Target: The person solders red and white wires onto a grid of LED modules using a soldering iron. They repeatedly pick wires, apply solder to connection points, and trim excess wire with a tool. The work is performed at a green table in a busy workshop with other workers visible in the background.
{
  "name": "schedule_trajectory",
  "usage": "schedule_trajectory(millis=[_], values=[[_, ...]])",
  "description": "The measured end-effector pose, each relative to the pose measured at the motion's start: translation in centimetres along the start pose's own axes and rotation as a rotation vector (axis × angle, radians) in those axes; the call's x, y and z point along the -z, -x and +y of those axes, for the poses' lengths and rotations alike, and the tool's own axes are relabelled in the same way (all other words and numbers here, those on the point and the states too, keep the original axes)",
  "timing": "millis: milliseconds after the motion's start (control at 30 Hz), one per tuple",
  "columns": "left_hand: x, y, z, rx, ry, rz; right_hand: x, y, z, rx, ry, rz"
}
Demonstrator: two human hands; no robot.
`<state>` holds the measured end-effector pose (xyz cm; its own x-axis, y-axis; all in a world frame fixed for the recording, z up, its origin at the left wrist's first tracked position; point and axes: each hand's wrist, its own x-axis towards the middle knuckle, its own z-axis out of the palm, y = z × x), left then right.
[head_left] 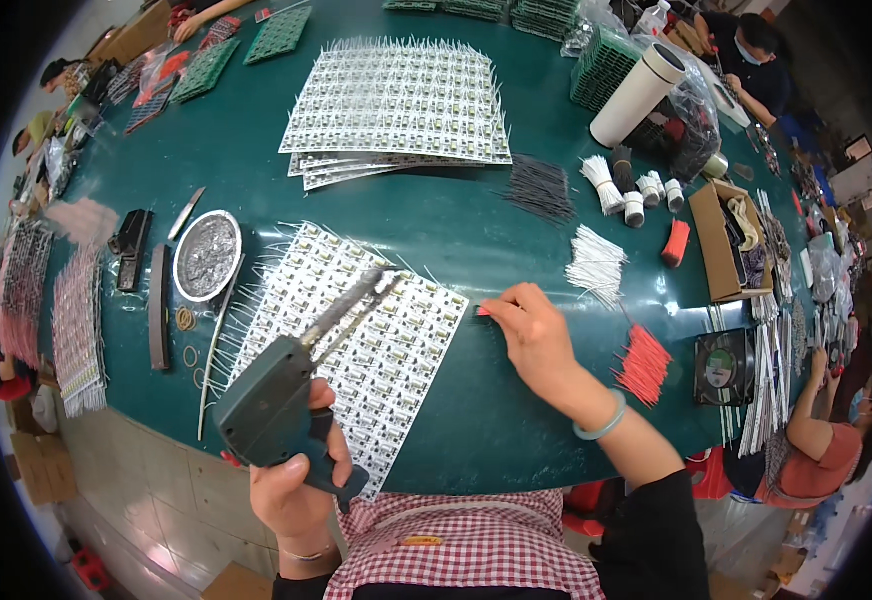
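My left hand (294, 498) is wrapped round the handle of a dark grey-green soldering gun (261, 400). The gun's long tip reaches over a white panel of small circuit boards (406, 350), which lies at a slant with white wires sticking out along its left and upper edges. Whether the tip touches the panel I cannot tell. Just off the panel's right corner, my right hand (536, 335) pinches a short red wire (483, 311), mostly hidden by the fingers. Loose red wires (644, 365) and white wires (596, 265) lie in piles to the right of that hand.
Stacked wired panels (396, 105) lie behind, beside black wires (541, 187). A round metal dish (207, 256) and a dark bar (159, 308) stand left. Farther right are a white flask (638, 95), a cardboard box (713, 240) and a fan (724, 367). Other people sit around the table.
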<state>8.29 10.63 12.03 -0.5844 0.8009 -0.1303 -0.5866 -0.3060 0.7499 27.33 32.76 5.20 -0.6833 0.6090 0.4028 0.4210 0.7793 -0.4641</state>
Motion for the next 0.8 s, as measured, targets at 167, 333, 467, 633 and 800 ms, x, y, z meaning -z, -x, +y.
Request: schedule_trajectory(millis=[167,333,467,633,800], values=[[-1.5,0.1,-0.3,0.119,-0.39,0.106,-2.3,0.4,-0.4,-0.011,-0.064,0.158],[-2.0,0.4,-1.6,0.216,-0.715,0.173,-2.6,0.5,-0.2,-0.013,-0.038,0.177],[-2.3,-0.3,-2.0,0.25,-0.868,0.125,-2.9,0.6,-0.2,0.0,-0.036,0.186],[-1.8,-0.5,-2.7,0.231,-1.007,0.067,-3.0,0.6,0.0,0.021,-0.004,0.15],[-1.7,-0.6,-3.3,0.274,-1.058,0.052,-3.1,0.7,0.3,0.043,0.016,0.116]])
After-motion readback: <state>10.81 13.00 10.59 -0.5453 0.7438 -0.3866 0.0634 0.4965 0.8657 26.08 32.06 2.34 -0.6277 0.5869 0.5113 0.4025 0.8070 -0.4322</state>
